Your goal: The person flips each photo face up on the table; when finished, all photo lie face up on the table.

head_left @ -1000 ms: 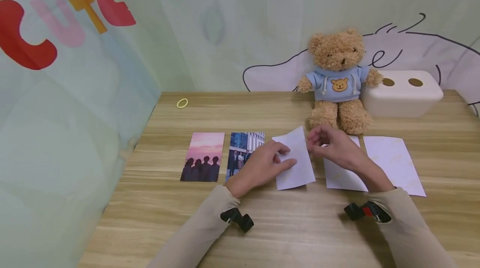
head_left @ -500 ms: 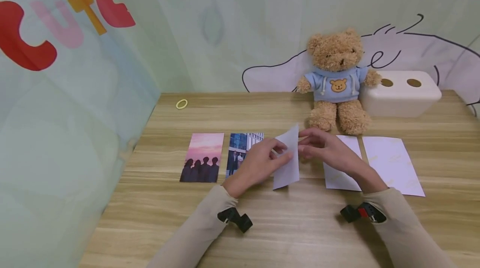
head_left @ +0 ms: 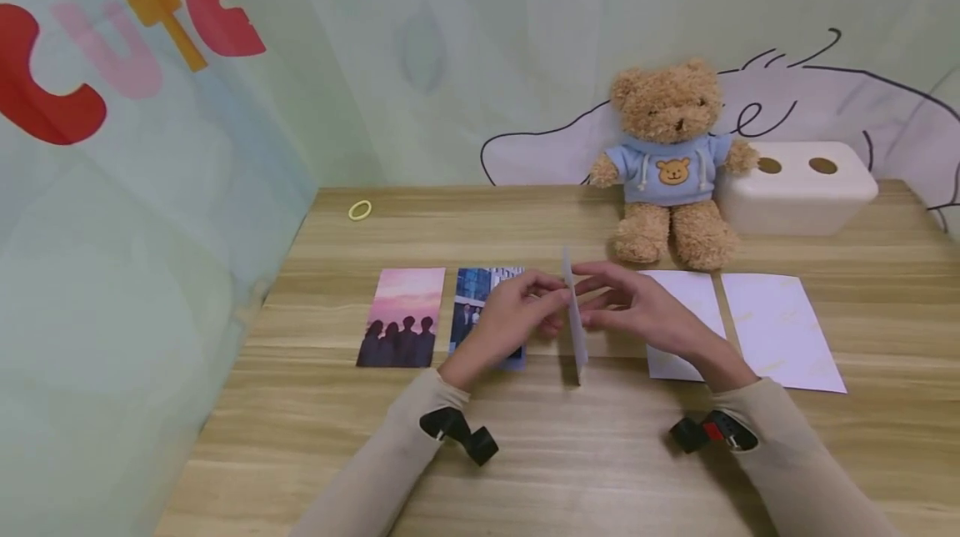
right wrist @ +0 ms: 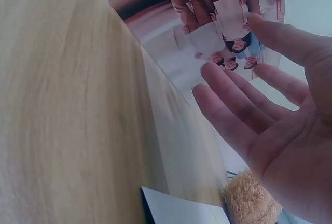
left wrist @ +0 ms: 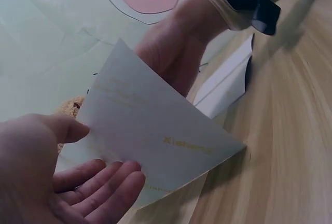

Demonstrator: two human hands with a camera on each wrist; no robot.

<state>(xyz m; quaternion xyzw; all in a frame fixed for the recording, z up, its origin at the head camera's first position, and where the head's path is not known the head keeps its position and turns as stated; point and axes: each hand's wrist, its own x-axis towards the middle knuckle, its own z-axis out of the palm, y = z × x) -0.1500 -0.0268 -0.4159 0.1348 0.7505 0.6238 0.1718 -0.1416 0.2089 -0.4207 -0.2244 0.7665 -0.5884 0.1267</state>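
Observation:
Between my two hands a photo print (head_left: pixel 576 337) stands nearly upright on its edge above the table. The fingertips and thumb of my left hand (head_left: pixel 517 316) touch its white back, which carries faint yellow lettering in the left wrist view. From the other side my right hand (head_left: pixel 648 312) has its fingers at the printed face (right wrist: pixel 233 22), loosely extended. That face shows several people, upside down in the right wrist view. Left of it lies a photo of people before a building (head_left: pixel 467 295), partly covered by my left hand. Farther left lies a sunset photo with silhouettes (head_left: pixel 401 316).
Two white-backed prints (head_left: pixel 686 295) (head_left: pixel 783 333) lie face down on the right. A teddy bear (head_left: pixel 671 174) in a blue hoodie sits behind them, beside a white box (head_left: pixel 802 195) with two holes. A yellow ring (head_left: pixel 360 210) lies at the table's back left.
The photo print has turned from lying tilted, white back up, to nearly upright. My right hand has moved left to its printed side. The other prints stay put.

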